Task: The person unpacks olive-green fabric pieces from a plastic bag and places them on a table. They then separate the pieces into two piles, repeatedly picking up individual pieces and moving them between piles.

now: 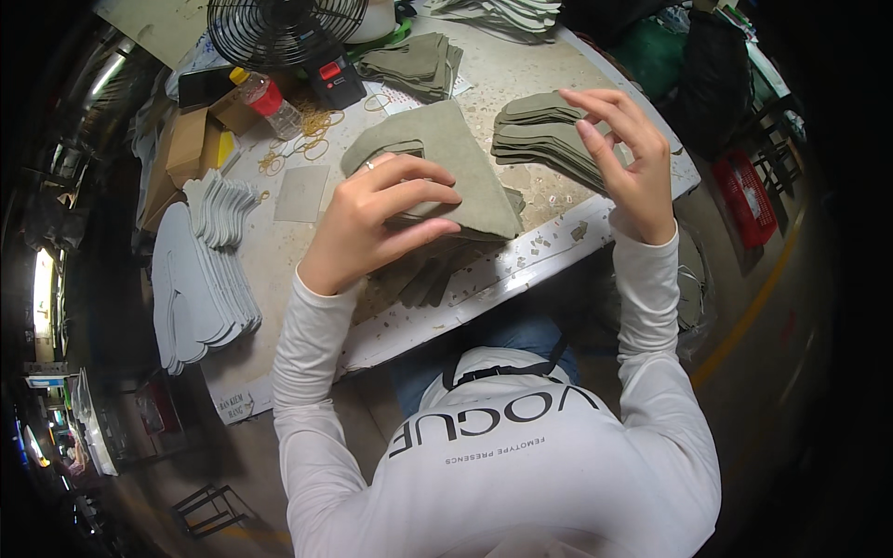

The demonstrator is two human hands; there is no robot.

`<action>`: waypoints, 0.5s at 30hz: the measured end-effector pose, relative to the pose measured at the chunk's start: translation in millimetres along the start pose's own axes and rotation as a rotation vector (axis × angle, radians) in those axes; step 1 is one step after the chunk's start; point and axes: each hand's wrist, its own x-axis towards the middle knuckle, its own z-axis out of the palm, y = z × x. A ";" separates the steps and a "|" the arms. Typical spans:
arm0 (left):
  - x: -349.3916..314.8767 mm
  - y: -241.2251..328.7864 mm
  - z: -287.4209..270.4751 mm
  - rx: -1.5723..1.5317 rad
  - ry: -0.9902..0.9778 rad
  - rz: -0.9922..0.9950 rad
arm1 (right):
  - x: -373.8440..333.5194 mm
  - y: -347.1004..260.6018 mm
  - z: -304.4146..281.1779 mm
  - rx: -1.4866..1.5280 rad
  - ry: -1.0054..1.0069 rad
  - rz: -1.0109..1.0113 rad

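Left hand [377, 206]: I wear a slim ring [369, 165] on one finger. Behind my fingers [414, 169], creased white sleeves [310, 353] reach both wrists. Farther back: my white shirt [521, 498], dark lettering [477, 421] in two sizes, black buckled strap [495, 373], blue trousers [530, 337].

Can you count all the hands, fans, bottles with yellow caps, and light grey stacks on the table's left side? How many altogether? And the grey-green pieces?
Hands: 2 (left hand, right hand)
Desk fans: 1
Yellow-capped plastic bottles: 1
Light grey stacks: 2 (upper stack, lower stack)
Total: 6
Grey-green cut pieces overlap too much to count.
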 end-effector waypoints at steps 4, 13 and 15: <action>-1.6 -2.8 0.3 -0.083 0.017 -0.083 | -0.2 -6.7 3.8 0.155 0.007 0.064; -1.7 1.8 6.4 0.055 0.068 -0.013 | -21.7 -19.1 20.9 0.324 -0.135 0.141; -1.2 3.2 8.1 0.114 0.081 0.022 | -22.9 -19.9 22.8 0.313 -0.142 0.117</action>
